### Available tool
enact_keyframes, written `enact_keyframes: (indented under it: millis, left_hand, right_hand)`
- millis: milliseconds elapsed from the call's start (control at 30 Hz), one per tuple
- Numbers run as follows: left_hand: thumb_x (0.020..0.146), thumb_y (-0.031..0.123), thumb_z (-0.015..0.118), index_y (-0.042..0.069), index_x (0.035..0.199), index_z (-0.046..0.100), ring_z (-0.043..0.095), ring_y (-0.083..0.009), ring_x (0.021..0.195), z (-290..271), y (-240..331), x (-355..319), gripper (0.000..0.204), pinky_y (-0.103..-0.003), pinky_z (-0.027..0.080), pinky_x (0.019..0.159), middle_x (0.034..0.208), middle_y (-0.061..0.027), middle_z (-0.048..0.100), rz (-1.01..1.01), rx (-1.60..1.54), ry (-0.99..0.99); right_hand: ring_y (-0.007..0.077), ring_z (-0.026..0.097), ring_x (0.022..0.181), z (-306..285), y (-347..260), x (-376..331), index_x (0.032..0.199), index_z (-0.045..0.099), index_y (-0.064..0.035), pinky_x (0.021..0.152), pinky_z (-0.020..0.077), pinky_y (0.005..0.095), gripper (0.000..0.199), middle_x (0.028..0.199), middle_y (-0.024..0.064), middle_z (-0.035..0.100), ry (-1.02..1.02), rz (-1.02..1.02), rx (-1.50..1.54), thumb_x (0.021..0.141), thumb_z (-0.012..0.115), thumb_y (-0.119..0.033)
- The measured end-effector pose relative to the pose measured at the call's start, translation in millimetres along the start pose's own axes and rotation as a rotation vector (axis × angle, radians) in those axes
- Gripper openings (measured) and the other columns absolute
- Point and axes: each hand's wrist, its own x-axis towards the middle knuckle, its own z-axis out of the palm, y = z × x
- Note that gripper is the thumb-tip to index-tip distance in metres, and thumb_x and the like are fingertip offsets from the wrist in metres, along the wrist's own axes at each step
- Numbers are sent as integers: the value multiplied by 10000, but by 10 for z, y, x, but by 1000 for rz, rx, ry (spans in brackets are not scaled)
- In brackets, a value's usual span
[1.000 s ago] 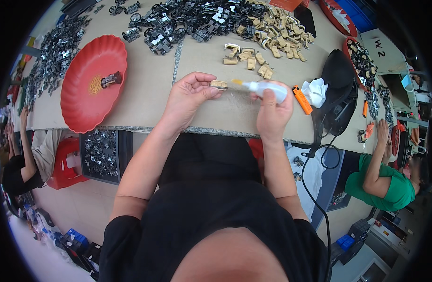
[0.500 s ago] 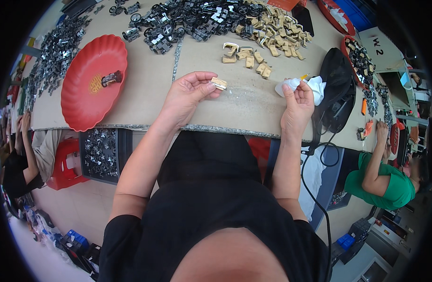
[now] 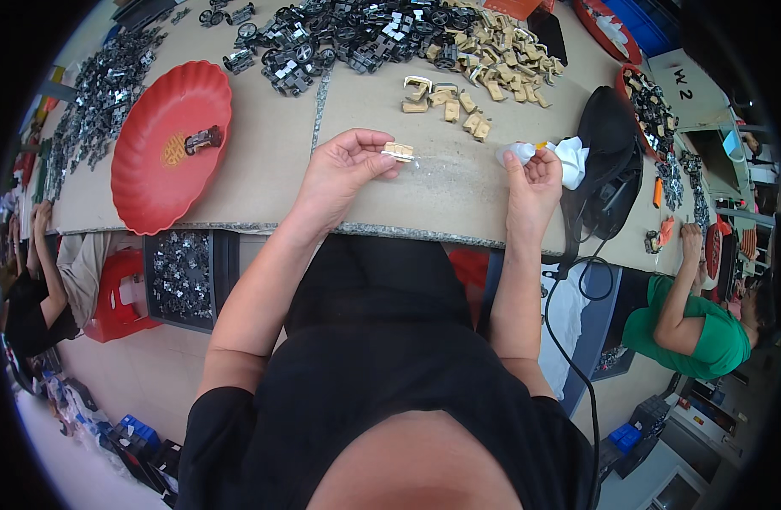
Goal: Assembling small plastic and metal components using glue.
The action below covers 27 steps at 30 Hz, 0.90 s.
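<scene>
My left hand pinches a small tan plastic part with a whitish edge, held just above the table near its front. To the right, my right hand has its thumb and fingers closed on a small translucent white bottle with a yellow tip. Beside that hand lies a crumpled white tissue. Beyond both hands, several loose tan parts lie in front of a larger heap of tan parts.
A red scalloped plate with one small dark wheeled piece stands at left. Black wheeled assemblies are heaped at the back. A black bag and cable sit at right. A person in green works farther right.
The tan part in my left hand has turned slightly, showing its whitish edge more. My right hand has shifted a little left, and the bottle has tilted.
</scene>
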Motion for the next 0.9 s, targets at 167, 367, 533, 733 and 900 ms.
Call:
enact_keyframes:
  millis: [167,367,533,733,900]
  left_hand:
    - [831,16,580,-36,1030,534,613,-148,825,3,-2,-1,211,-245,508,742,924,-117,622,3,11,-13]
    - [824,20,595,-31,1035,542,610,-128,807,67,-23,-1,223,-236,506,727,916,-104,627,9,72,-19]
    - [824,20,595,-32,1038,545,606,-118,802,66,-6,-12,225,-232,504,724,908,-95,630,19,91,-4]
    - [822,22,597,-34,1046,549,602,-111,782,75,-29,-10,235,-228,497,728,914,-94,633,37,143,-12]
    - [829,18,584,-36,1075,554,603,-110,785,85,-32,-17,254,-228,492,739,909,-86,636,38,189,-3]
  right_hand:
    - [147,535,837,50,-110,-119,1036,469,14,767,426,254,326,975,92,529,106,-321,-210,767,651,-14]
    - [120,496,739,322,-270,-387,930,545,29,680,407,225,110,850,74,540,-106,-374,-184,825,560,-3]
    - [154,515,926,54,-174,-300,1209,338,48,807,416,244,461,1071,154,496,154,-249,-274,831,588,-34]
    - [222,542,972,-28,-23,-60,1207,358,58,874,419,316,455,1070,158,525,-35,-180,-330,833,585,-65]
    - [179,565,902,42,-180,-76,1150,433,53,785,455,279,330,1006,131,561,-145,-93,-83,860,544,-59]
